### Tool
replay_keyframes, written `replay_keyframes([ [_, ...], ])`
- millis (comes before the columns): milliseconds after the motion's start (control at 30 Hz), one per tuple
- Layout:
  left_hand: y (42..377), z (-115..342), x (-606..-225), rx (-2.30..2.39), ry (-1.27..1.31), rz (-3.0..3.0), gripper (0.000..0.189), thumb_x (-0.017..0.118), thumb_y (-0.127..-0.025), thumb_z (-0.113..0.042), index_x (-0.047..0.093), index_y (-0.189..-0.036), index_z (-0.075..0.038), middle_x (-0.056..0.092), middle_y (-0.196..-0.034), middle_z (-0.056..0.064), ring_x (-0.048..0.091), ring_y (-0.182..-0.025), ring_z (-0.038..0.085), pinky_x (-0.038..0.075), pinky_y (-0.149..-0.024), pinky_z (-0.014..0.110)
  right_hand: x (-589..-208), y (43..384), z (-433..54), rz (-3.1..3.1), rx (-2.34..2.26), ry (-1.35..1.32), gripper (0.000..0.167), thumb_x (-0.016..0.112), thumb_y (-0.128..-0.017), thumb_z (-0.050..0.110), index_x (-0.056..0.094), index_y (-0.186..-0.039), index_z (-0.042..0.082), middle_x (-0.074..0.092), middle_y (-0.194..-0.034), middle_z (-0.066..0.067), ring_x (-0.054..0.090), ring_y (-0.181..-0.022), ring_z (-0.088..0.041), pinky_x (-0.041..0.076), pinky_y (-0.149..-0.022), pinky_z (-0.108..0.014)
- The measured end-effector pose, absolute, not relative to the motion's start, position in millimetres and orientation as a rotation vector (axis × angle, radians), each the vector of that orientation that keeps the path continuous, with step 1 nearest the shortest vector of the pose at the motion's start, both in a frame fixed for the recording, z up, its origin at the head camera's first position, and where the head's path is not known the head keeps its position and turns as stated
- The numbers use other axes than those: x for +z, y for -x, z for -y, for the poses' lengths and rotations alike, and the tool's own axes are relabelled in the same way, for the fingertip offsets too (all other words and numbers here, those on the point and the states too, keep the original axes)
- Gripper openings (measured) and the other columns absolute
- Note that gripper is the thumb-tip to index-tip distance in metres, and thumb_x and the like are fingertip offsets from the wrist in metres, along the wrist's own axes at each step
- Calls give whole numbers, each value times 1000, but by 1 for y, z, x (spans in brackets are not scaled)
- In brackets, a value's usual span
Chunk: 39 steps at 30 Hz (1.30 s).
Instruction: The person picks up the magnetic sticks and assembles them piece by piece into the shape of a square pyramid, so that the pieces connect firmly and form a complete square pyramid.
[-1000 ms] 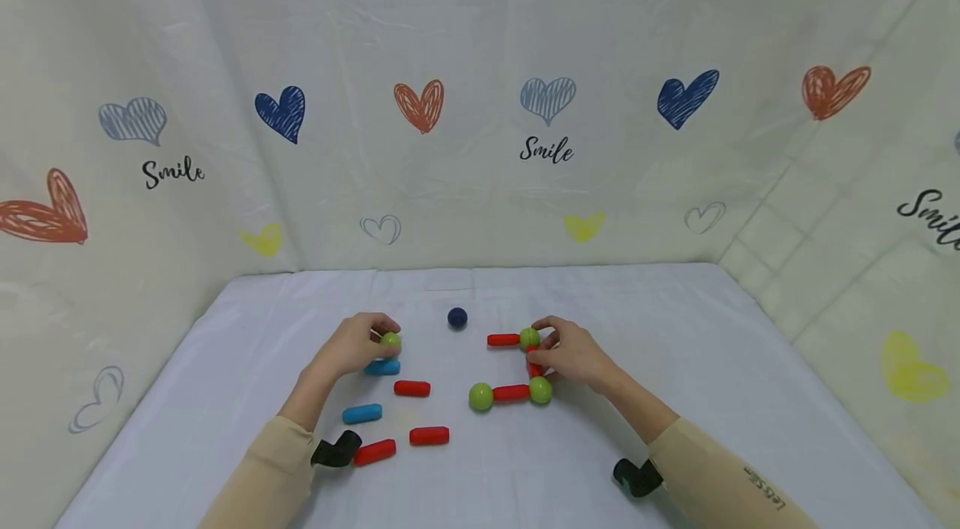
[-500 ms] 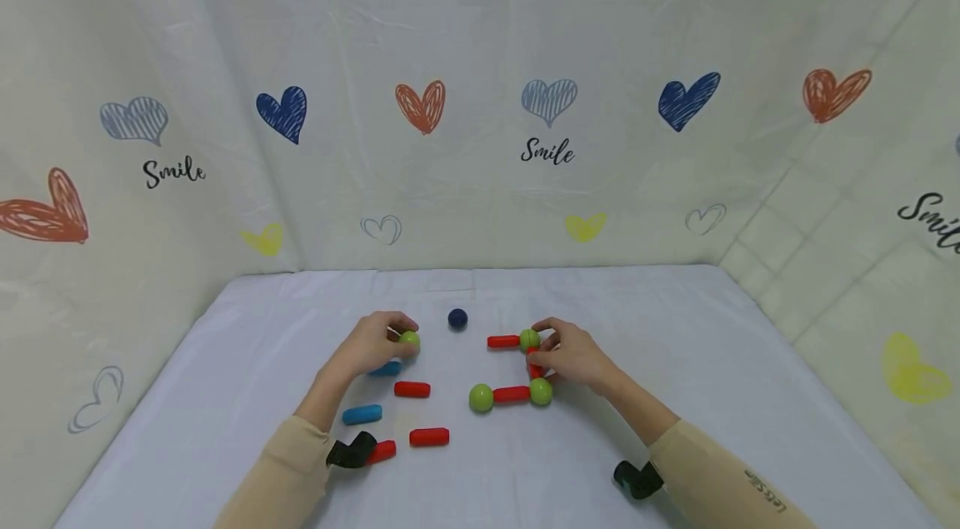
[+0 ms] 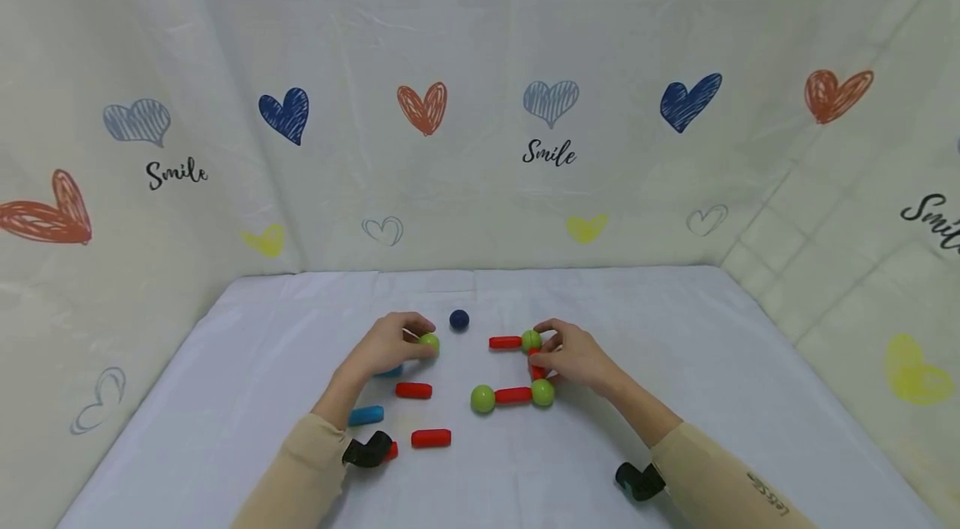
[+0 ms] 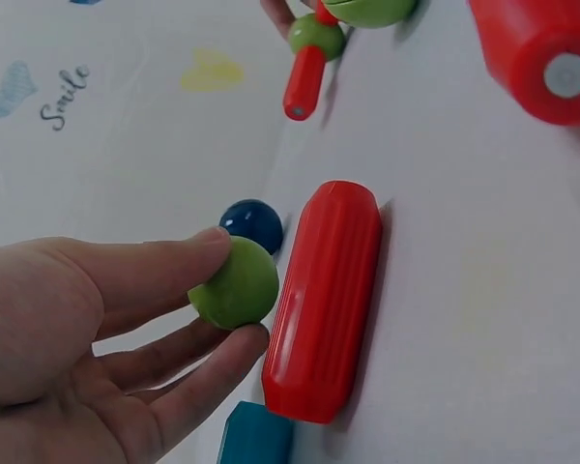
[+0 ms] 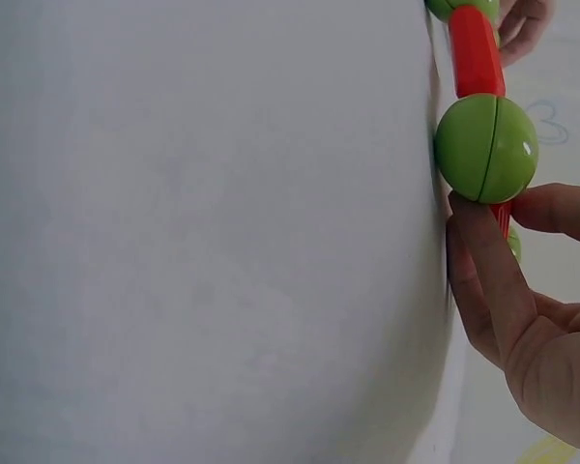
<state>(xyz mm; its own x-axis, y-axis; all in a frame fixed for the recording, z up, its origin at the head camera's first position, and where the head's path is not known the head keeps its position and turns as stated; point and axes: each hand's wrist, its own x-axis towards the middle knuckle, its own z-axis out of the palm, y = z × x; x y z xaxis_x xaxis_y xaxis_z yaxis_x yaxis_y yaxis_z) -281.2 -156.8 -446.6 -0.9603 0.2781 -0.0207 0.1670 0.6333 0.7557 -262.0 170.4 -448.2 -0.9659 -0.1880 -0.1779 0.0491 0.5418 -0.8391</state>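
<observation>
Green ball and, seemingly, red stick in separate hands.

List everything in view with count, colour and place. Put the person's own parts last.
Backdrop: 1, off-white with coloured hearts and black lettering, behind and beside the table
Tablecloth: 1, white, under the pieces
Dark ball: 1, dark blue, far middle
Joined balls: 3, green, right of centre
Joined rods: 3, red, attached to those balls
Held ball: 1, green, left of centre
Loose red rods: 3, red, left of centre, one mostly hidden
Blue rods: 2, blue, left side, one mostly hidden
Wrist devices: 2, black, one by each wrist
Sleeves: 2, beige, near edge
Left-hand grip: 1, bare, pinching the green ball
Right-hand grip: 1, bare, holding the joined pieces
</observation>
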Motion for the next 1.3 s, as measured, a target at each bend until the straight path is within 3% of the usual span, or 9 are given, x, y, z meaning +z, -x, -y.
replay_keyframes([
  [300,280,145,-445,1278,-362,-2683,25,84,-87,-17,74,-110,-12,70,-103,-2,65,-97,19,56,-84,40,-450,263,-171,-2537,-1385,115,49,75,-92,11,55,-136,3,61,-98,-10,67,-77,-21,61,-71,-36],
  [1300,284,109,-446,1300,-447,-2609,24,81,-90,-22,75,-111,-13,68,-106,1,62,-99,22,54,-81,36,-449,264,-172,-2520,-1390,117,48,75,-93,12,55,-137,3,61,-98,-11,67,-77,-21,61,-71,-35],
])
